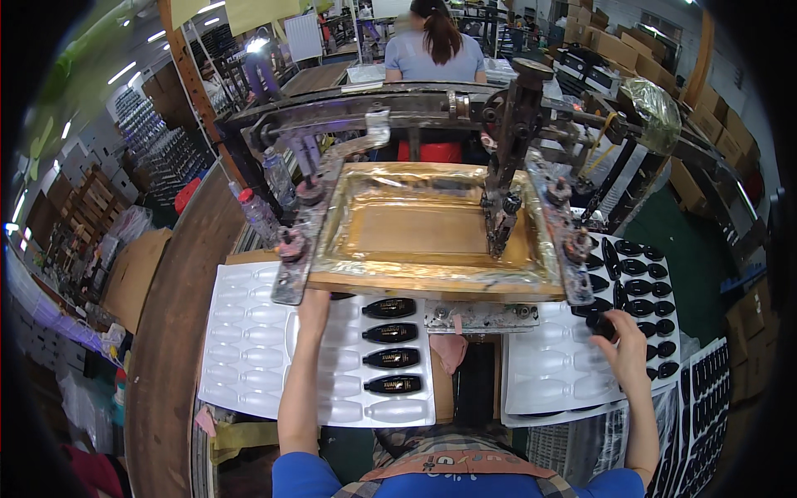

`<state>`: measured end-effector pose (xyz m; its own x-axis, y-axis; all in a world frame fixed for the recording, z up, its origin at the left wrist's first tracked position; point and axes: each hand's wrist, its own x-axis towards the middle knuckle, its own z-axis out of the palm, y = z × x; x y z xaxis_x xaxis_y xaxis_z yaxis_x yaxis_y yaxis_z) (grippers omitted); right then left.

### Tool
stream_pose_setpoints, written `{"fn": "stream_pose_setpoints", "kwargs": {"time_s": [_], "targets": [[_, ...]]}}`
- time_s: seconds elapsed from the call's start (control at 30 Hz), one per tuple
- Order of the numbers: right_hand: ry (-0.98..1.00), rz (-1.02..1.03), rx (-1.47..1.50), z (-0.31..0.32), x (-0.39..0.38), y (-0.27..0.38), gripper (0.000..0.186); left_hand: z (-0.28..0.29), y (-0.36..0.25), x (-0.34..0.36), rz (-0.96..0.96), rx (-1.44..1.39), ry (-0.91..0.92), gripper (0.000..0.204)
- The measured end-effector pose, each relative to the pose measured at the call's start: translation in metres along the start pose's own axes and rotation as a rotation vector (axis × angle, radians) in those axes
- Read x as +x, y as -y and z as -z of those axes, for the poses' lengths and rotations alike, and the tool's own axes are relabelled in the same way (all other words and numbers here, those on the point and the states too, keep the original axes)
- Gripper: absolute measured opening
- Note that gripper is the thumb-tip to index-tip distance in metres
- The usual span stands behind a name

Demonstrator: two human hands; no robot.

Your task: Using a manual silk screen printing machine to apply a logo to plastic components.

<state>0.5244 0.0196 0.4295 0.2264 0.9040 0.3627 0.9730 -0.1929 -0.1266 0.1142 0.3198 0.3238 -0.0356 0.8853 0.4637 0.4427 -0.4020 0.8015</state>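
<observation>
My left forearm reaches up to the wooden-framed printing screen (432,286). My left hand (314,305) goes under its near left corner, and its fingers are hidden. A sliver of a black bottle shows just right of that wrist. My right hand (624,347) is closed round a black bottle (601,326) above the right white moulded tray (548,373). In the left white tray (249,332), several black bottles (393,358) with gold print lie in a column. Many of its bottle-shaped hollows hold nothing. More plain black bottles (638,287) lie at the right tray's far side.
A dark metal press frame (332,116) spans the view and carries the screen. A grimy metal arm (502,191) hangs over the mesh. A pink cloth (448,353) hangs below the screen. Behind the press a person (433,54) sits facing away. Cardboard boxes (618,50) stand at the back right.
</observation>
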Motion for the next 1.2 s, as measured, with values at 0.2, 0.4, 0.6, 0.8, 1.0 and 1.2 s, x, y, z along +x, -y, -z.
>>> {"fn": "stream_pose_setpoints", "kwargs": {"time_s": [0.2, 0.4, 0.6, 0.8, 1.0, 1.2], "targets": [[-0.02, -0.212, 0.699, 0.006, 0.038, 0.033, 0.05, -0.041, -0.034, 0.005, -0.274, -0.063, 0.205, 0.029], [0.009, 0.111, 0.752, -0.022, 0.084, 0.082, 0.045, -0.063, -0.041, 0.028, -0.081, -0.479, 0.287, 0.025], [0.182, 0.261, 0.716, -0.063, 0.109, 0.128, 0.036, -0.054, -0.037, 0.045, 0.133, -0.857, 0.329, 0.022], [0.092, 0.146, 0.761, -0.078, 0.1, 0.113, 0.031, 0.026, -0.019, 0.009, 0.181, -0.476, 0.112, 0.015], [-0.275, -0.259, 1.222, -0.062, 0.071, 0.087, 0.019, 0.051, 0.043, -0.023, 0.311, -0.337, 0.021, 0.015], [-0.175, -0.273, 1.33, -0.054, 0.05, 0.059, 0.031, 0.043, 0.067, -0.03, 0.433, -0.209, 0.009, 0.017]]}}
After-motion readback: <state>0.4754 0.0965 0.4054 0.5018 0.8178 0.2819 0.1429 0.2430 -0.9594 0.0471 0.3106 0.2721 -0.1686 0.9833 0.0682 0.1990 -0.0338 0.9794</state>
